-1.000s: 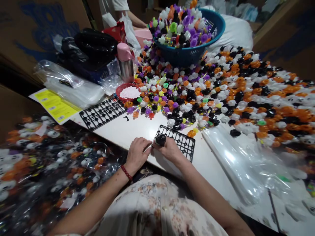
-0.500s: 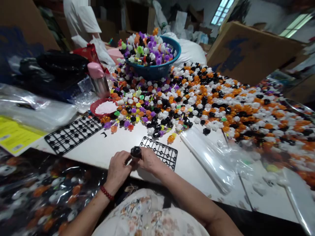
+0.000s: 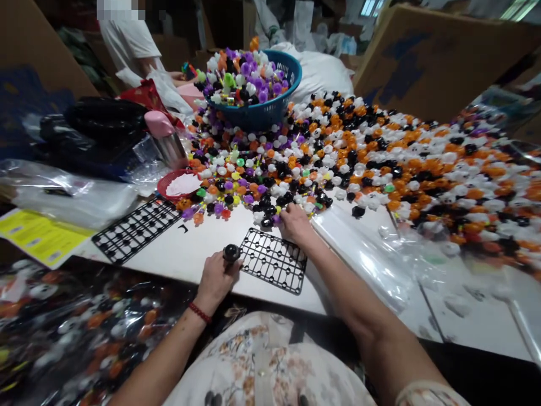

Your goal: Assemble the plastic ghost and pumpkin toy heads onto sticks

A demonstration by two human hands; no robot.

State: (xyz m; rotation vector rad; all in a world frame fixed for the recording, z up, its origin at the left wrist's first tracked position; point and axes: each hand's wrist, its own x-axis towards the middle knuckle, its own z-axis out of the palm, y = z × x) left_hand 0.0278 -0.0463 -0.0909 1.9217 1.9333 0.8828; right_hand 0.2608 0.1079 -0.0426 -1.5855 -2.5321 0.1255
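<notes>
My left hand (image 3: pixel 216 279) is closed round a black piece (image 3: pixel 231 253) near the table's front edge. Just right of it, a black grid tray (image 3: pixel 273 260) lies flat on the white table (image 3: pixel 177 262). My right hand (image 3: pixel 297 224) reaches over the tray's far right corner to the near edge of the pile of small figures (image 3: pixel 321 163). Its fingertips are bent among black and yellow pieces, and whether they grip one is hidden. A second black grid tray (image 3: pixel 137 230) lies farther left.
Behind the pile stands a blue basket (image 3: pixel 270 107) heaped with figures. A red dish (image 3: pixel 181 185) holds white powder. Clear plastic bags (image 3: pixel 363 259) lie at right, yellow sheets (image 3: pixel 46 237) at left. A person (image 3: pixel 131 45) stands beyond the table.
My right hand has left the black piece by my left hand and moved forward to the pile, uncovering more of the near tray. My left hand keeps the black piece.
</notes>
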